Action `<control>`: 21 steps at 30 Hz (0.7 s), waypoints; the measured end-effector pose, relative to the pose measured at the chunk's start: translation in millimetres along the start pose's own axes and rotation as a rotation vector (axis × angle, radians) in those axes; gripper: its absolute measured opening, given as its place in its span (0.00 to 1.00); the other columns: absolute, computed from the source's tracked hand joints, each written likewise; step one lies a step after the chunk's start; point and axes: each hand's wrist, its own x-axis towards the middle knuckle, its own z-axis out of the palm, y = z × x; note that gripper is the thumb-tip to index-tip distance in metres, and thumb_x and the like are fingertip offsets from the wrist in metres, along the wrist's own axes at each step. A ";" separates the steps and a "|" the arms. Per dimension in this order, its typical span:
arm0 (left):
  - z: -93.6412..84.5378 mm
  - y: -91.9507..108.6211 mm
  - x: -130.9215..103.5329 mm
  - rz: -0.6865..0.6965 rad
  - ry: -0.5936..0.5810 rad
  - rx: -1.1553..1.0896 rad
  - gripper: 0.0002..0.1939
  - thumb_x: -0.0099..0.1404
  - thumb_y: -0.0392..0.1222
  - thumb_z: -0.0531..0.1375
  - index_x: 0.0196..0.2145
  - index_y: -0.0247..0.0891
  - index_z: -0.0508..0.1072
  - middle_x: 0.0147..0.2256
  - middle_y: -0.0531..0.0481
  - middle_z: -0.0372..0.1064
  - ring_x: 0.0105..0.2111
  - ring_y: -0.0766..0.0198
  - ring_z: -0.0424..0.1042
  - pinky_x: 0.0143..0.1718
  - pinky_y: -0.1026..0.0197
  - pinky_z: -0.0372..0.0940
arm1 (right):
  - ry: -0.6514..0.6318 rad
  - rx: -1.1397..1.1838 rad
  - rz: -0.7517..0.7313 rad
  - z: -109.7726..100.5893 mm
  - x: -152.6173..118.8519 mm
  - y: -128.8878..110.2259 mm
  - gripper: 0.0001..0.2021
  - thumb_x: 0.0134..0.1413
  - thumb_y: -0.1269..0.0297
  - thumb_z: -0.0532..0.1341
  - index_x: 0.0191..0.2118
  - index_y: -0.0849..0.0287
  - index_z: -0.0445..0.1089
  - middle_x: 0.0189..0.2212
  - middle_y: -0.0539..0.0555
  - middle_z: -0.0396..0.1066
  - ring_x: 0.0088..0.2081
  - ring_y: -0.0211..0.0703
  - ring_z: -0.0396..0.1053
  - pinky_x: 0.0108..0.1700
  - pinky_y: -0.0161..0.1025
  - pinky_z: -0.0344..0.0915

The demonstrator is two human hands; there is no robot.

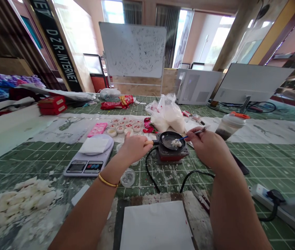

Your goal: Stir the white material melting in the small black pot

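Observation:
My left hand [136, 147] is wrapped round the wooden handle [149, 142] of a small black frying pan [166, 138]. The pan rests on a small hot plate [172, 156] with a dark red body. White lumps [176, 142] lie in the pan, toward its right side. Pinched in the fingers of my right hand [202, 142] is a thin blue stick-like tool [193, 133], and its lower end touches the lumps. What the tool's tip looks like is too small to tell.
A kitchen scale [91, 156] stands left, near a pile of white chunks [24, 199]. Several small cups [120, 129], a bag of white material [172, 116] and a lidded jar [229, 125] sit beyond. Cables, scissors [202, 199] and a power strip [280, 205] lie nearer me.

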 end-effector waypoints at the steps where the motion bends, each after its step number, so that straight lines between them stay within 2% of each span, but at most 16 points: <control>1: 0.0 -0.1 0.0 0.003 0.001 -0.002 0.17 0.64 0.45 0.47 0.23 0.39 0.68 0.26 0.52 0.71 0.29 0.64 0.66 0.55 0.37 0.44 | -0.016 -0.003 -0.004 0.1 -0.1 -0.1 0.18 0.58 0.58 0.47 0.36 0.60 0.72 0.34 0.58 0.73 0.37 0.47 0.68 0.34 0.38 0.54; 4: 0.1 -0.4 -0.3 0.004 0.004 -0.009 0.17 0.64 0.45 0.47 0.23 0.39 0.68 0.26 0.52 0.71 0.29 0.63 0.67 0.55 0.36 0.44 | -0.049 -0.004 -0.005 0.5 -0.3 -0.4 0.18 0.58 0.58 0.47 0.35 0.60 0.72 0.32 0.57 0.73 0.36 0.47 0.68 0.33 0.37 0.54; 8: 0.6 -0.8 -0.6 0.011 0.009 -0.007 0.16 0.63 0.45 0.48 0.23 0.38 0.68 0.26 0.52 0.71 0.29 0.63 0.67 0.55 0.37 0.45 | 0.023 0.046 0.006 2.4 -0.1 -0.5 0.18 0.58 0.57 0.47 0.36 0.59 0.72 0.34 0.56 0.73 0.37 0.46 0.68 0.35 0.37 0.55; 12: 0.9 -1.0 -0.4 0.020 0.013 0.002 0.17 0.64 0.44 0.47 0.23 0.39 0.68 0.26 0.52 0.71 0.29 0.63 0.67 0.54 0.36 0.45 | -0.039 0.062 -0.011 1.7 -0.3 -0.1 0.18 0.58 0.58 0.48 0.36 0.60 0.72 0.34 0.56 0.73 0.36 0.46 0.68 0.36 0.38 0.55; 17: -0.2 -0.4 -0.5 0.004 0.013 -0.018 0.16 0.63 0.44 0.48 0.24 0.38 0.69 0.27 0.51 0.72 0.30 0.62 0.67 0.54 0.36 0.45 | 0.036 -0.030 0.070 -4.8 -1.7 2.8 0.19 0.57 0.56 0.47 0.36 0.60 0.72 0.35 0.59 0.73 0.37 0.50 0.68 0.35 0.39 0.55; 21: -0.5 -0.5 -0.5 0.006 0.007 -0.014 0.17 0.64 0.44 0.47 0.23 0.38 0.68 0.25 0.52 0.71 0.28 0.64 0.66 0.54 0.35 0.45 | -0.039 0.001 0.018 -0.2 1.3 2.1 0.18 0.57 0.58 0.48 0.36 0.61 0.72 0.33 0.59 0.73 0.36 0.48 0.68 0.34 0.38 0.55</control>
